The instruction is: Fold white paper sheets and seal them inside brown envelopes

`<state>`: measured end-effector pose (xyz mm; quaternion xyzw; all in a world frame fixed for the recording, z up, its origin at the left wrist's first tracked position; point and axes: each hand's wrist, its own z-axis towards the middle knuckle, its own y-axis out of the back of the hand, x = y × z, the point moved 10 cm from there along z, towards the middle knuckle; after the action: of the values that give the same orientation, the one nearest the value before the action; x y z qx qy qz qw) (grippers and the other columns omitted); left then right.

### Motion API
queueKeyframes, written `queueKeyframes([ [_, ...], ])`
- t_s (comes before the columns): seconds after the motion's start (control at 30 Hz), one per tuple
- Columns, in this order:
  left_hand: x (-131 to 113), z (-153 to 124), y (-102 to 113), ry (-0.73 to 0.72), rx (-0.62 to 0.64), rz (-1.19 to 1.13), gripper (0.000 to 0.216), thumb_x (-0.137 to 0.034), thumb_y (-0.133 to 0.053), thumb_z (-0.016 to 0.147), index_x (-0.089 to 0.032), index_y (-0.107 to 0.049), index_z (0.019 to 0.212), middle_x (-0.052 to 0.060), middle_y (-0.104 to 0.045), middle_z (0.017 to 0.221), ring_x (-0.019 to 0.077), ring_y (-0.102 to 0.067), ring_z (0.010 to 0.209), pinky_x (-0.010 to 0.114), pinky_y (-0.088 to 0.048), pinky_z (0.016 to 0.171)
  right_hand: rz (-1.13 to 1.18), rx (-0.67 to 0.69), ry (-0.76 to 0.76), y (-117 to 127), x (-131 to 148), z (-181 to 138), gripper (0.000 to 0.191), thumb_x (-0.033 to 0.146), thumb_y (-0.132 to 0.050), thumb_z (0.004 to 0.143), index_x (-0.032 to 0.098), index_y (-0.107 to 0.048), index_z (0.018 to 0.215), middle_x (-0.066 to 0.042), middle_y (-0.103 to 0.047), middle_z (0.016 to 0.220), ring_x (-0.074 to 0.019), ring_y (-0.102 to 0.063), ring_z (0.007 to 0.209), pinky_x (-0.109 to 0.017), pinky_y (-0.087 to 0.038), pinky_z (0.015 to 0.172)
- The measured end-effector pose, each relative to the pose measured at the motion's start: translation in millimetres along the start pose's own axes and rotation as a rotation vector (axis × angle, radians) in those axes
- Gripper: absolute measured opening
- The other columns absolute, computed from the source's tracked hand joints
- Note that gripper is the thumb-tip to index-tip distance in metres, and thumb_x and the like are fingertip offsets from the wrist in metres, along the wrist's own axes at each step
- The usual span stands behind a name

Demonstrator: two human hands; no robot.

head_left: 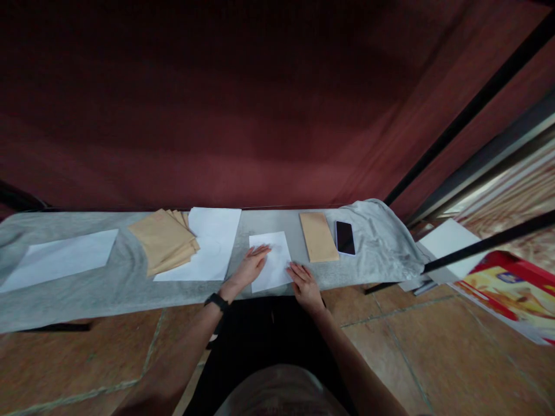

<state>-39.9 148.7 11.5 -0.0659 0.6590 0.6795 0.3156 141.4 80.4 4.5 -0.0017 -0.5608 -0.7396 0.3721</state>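
A white sheet of paper (274, 268) lies on the grey cloth in front of me; its size suggests a folded sheet, but I cannot tell for sure. My left hand (252, 266) rests across its left side, fingers stretched out flat. At the sheet's right edge lies my right hand (305, 284), its fingers extended and touching the paper. Just right of the sheet is a brown envelope (318, 237). To the left, a fanned stack of brown envelopes (162, 240) partly covers larger white paper (214, 245).
A dark-screened phone (346, 238) lies right of the single envelope. Another white sheet (65, 257) is at the far left of the cloth-covered table (130, 297). Black metal bars (485, 251) and a red and yellow box (515, 292) stand at the right.
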Motion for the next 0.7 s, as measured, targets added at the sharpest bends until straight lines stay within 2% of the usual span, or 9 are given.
queueKeyframes([
  [0.13, -36.7, 22.3, -42.6, -0.02, 0.098, 0.147, 0.052, -0.032, -0.034, 0.101, -0.019, -0.044, 0.15, 0.01, -0.041, 0.159, 0.0207, -0.033, 0.15, 0.047, -0.025, 0.124, -0.05, 0.051, 0.026, -4.9, 10.3, 0.3, 0.059, 0.008, -0.05, 0.088, 0.023, -0.054, 0.145, -0.006, -0.056, 0.148, -0.0213, -0.051, 0.138, -0.047, -0.035, 0.121],
  [0.27, -49.2, 41.0, -59.3, -0.019, 0.067, 0.224, 0.055, -0.036, -0.032, 0.102, -0.02, -0.041, 0.153, 0.009, -0.038, 0.161, 0.0227, -0.027, 0.153, 0.05, -0.017, 0.126, -0.068, 0.061, 0.016, -3.9, 11.3, 0.5, 0.055, 0.01, -0.049, 0.09, 0.02, -0.055, 0.144, -0.008, -0.056, 0.148, -0.0214, -0.05, 0.139, -0.045, -0.035, 0.121],
  [0.37, -38.2, 49.8, -53.9, -0.003, 0.031, 0.249, 0.057, -0.039, -0.031, 0.102, -0.017, -0.039, 0.154, 0.01, -0.035, 0.162, 0.0232, -0.027, 0.152, 0.048, -0.017, 0.126, -0.06, 0.066, 0.021, -2.5, 11.4, 0.0, 0.051, 0.013, -0.047, 0.092, 0.019, -0.056, 0.142, -0.007, -0.054, 0.15, -0.0216, -0.049, 0.14, -0.045, -0.035, 0.121],
  [0.5, -11.5, 52.9, -35.0, 0.055, -0.033, 0.285, 0.058, -0.04, -0.029, 0.102, -0.015, -0.039, 0.154, 0.011, -0.036, 0.162, 0.0236, -0.028, 0.152, 0.046, -0.019, 0.125, -0.046, 0.063, 0.012, -1.5, 10.8, -0.5, 0.049, 0.015, -0.046, 0.095, 0.017, -0.056, 0.142, -0.007, -0.054, 0.15, -0.0221, -0.048, 0.14, -0.046, -0.034, 0.121],
  [0.7, 22.3, 36.8, -10.2, 0.155, -0.094, 0.302, 0.059, -0.038, -0.029, 0.101, -0.009, -0.042, 0.152, 0.015, -0.04, 0.159, 0.0252, -0.03, 0.151, 0.046, -0.02, 0.125, -0.029, 0.051, 0.003, -1.5, 11.5, 0.5, 0.049, 0.014, -0.045, 0.094, 0.019, -0.057, 0.141, -0.007, -0.056, 0.149, -0.0216, -0.05, 0.139, -0.046, -0.033, 0.121],
])
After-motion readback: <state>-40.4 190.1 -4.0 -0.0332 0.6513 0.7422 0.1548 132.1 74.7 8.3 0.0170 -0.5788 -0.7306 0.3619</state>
